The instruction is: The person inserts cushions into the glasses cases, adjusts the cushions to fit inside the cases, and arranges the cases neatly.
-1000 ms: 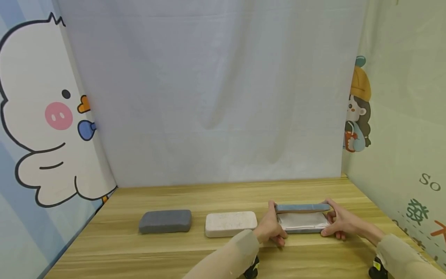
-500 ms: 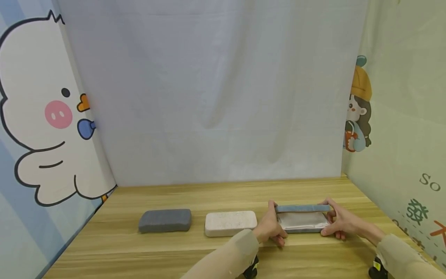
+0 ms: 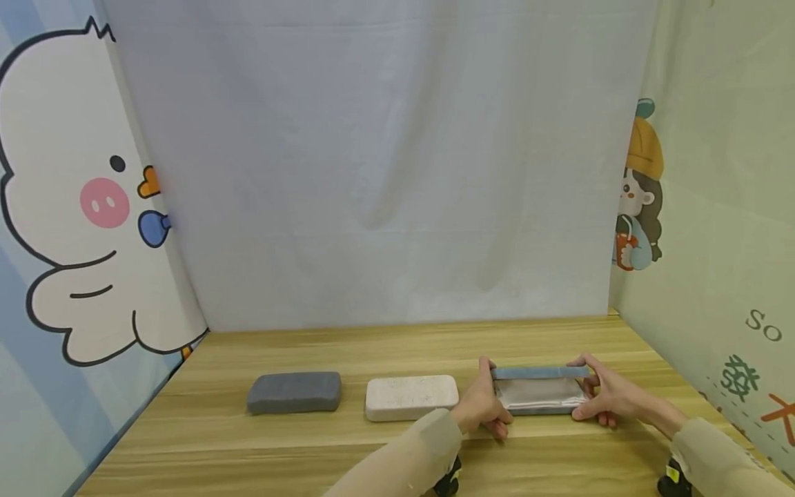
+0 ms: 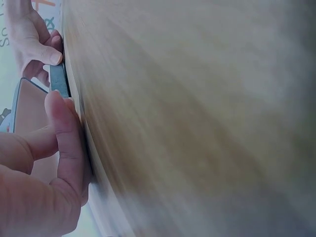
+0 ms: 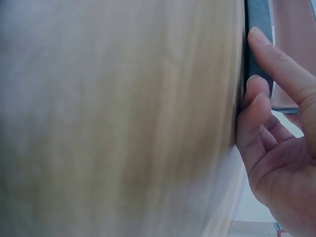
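A blue glasses case (image 3: 539, 373) lies at the right of the table with its lid raised. Its pale, shiny inside shows in the head view; a cloth or the lining, I cannot tell. My left hand (image 3: 481, 404) holds the case's left end, fingers reaching from the lid down to the front edge. At the other end my right hand (image 3: 611, 393) grips it the same way, thumb at the front. The left wrist view shows the lid's pinkish inner face (image 4: 30, 111). In the right wrist view, the case's dark front edge (image 5: 259, 24) sits beside my fingertips.
A white glasses case (image 3: 411, 397) stands just left of my left hand, lid down. Farther left is a dark grey case (image 3: 295, 392). A pale curtain (image 3: 385, 172) hangs behind the wooden table (image 3: 298, 455), with printed walls at both sides.
The blue case's lid has come down slightly, and less of its underside shows. Both hands keep nearly the same places. The grey and white cases stay put.
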### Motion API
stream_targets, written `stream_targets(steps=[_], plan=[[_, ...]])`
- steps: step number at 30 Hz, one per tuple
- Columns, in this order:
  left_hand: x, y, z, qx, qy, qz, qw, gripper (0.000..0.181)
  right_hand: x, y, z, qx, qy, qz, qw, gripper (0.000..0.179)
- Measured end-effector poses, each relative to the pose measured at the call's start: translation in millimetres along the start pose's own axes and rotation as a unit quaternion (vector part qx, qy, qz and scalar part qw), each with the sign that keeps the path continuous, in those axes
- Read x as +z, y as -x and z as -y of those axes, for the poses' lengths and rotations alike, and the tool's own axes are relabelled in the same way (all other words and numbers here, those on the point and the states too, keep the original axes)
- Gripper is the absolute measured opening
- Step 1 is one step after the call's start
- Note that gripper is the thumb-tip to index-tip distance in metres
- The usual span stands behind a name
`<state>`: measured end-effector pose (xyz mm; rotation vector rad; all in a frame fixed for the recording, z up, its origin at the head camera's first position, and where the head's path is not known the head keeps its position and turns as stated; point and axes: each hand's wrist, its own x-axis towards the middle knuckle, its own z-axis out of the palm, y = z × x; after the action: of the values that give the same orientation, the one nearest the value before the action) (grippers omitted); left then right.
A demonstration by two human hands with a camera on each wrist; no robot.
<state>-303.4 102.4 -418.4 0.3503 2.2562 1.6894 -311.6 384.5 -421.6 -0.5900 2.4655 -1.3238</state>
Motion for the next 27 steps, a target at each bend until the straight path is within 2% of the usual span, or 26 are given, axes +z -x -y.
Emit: stream_targets(steps=[16,27], plan=[[0.3,-0.2,3.6,0.012,0.017,0.002,0.9998,0.076,0.9,-1.0,0.4,0.006,-0.012,-0.001,0.9999,0.079],[-1.2,2.6,1.5,0.021,-0.024,-0.002,0.9995,0.076,0.5,-0.4,0.6,0.019,-0.012,0.001,0.9997,0.082]])
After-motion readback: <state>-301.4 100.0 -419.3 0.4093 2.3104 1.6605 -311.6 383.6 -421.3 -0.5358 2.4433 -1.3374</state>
